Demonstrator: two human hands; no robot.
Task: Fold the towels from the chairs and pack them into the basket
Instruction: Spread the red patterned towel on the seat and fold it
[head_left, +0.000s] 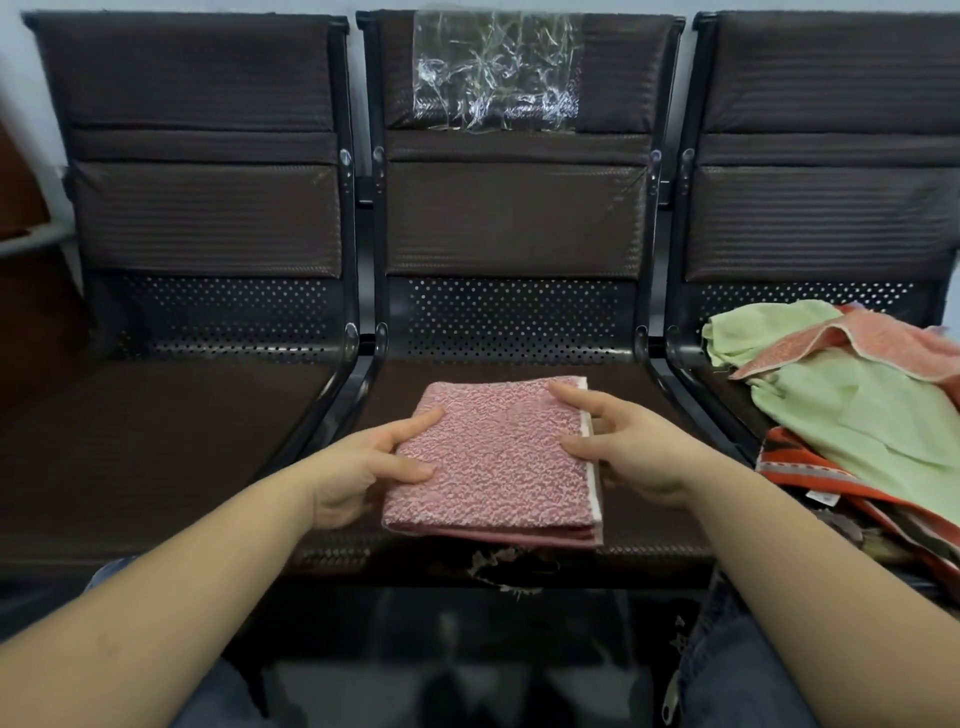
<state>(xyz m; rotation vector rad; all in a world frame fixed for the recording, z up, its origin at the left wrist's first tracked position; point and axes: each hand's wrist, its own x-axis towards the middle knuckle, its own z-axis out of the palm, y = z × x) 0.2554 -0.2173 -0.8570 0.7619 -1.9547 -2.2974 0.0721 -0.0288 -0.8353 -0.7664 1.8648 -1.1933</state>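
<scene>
Left chair (208, 218): a dark padded seat and back on a black metal frame, placed just left of the middle chair; nothing is seen lying on its seat.

Left hand (358, 467): laid against the left edge of the pink towel. The forefinger and thumb are stretched onto the top of the cloth, while the other fingers are hidden under or behind that edge, so a firm grip cannot be told; from what is shown, straight fingers are pressed on the towel.

Pink towel (493, 462): folded into a thick rectangle and set flat on the front part of the middle chair's seat, between the two hands. A pale strip is seen along its right edge, and stacked layers are shown at its near edge.

Middle chair (514, 223): the same dark make; a crumpled sheet of clear plastic (496, 73) is stuck on the top of its backrest.

Right hand (623, 447): placed at the right edge of the pink towel, forefinger and thumb extended onto the cloth, the remaining fingers loosely bent beside the edge.

Right chair (821, 218): just right of the middle chair.

Loose towels (852, 395): an unfolded heap, pale green, orange-pink and striped orange, piled on the right chair's seat.

Basket: not seen in this view.
</scene>
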